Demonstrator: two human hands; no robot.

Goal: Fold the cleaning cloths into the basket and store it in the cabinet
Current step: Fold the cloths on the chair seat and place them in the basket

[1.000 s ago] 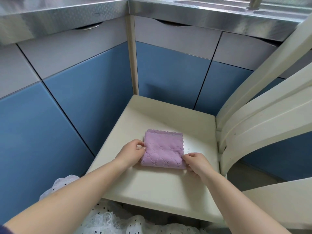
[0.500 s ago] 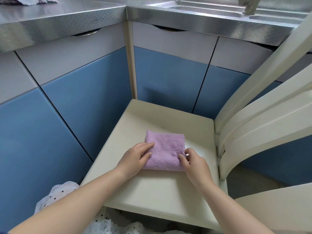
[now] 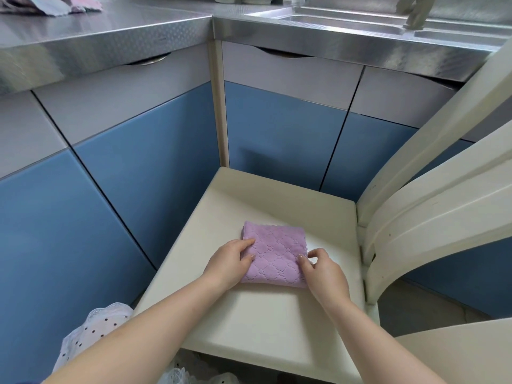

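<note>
Lying on the cream plastic chair seat [image 3: 266, 322], a little toward its back edge and nearer its right side, the folded lilac quilted cleaning cloth [image 3: 273, 256] is a small, thick rectangle. The left hand [image 3: 230, 263] rests on the cloth's left edge with its fingers fairly straight and flat, pressing the layers down. The right hand [image 3: 322, 274] has its thumb and forefinger closed on the cloth's right edge, pinching the scalloped border there.

The fold looks finished or almost finished, and I judge that the next step is to lift the cloth to the basket. No basket is visible, so the carry may be long. The main risk is that the layers open when the cloth is lifted: a pinch at one edge only would let the other side fall open. The soft fabric may also slide on the smooth seat if the pressing hand pushes sideways.

More crumpled cloths [image 3: 47, 5] wait at the far left corner of the steel counter [image 3: 116, 31], so most of the task remains. The blue cabinet doors [image 3: 277, 139] are all closed.
</note>
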